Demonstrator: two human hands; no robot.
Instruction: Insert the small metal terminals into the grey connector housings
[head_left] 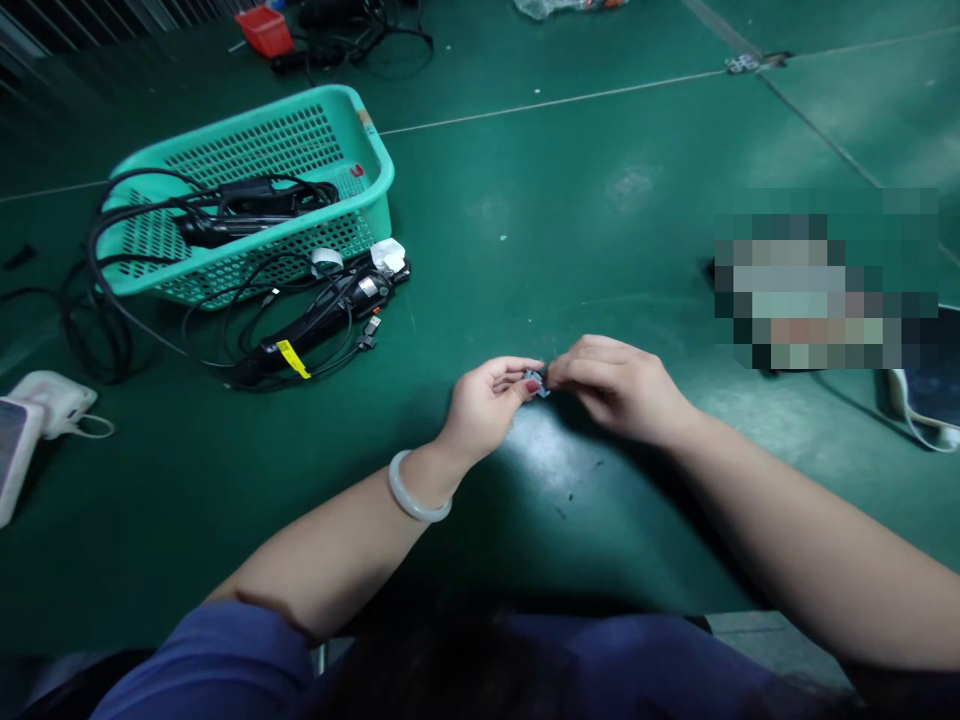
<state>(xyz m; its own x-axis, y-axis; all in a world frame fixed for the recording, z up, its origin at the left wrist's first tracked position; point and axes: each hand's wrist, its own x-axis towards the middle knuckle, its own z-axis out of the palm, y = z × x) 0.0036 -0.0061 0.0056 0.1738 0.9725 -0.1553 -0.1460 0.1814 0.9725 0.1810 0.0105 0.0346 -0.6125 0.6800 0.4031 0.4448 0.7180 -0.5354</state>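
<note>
Fingers [512,364] of the left hand [478,408] pinch a small grey piece [539,381], which is over the table [465,300], between both hands. Fingers of the right hand [622,388] are bent together at its other side; whether they also grip it, I cannot tell. Because the piece is so small, it could slip out if the left pinch loosens or the right hand pushes unevenly. It could then fall near the dark bits [570,497] on the table and be hard to find.
</note>
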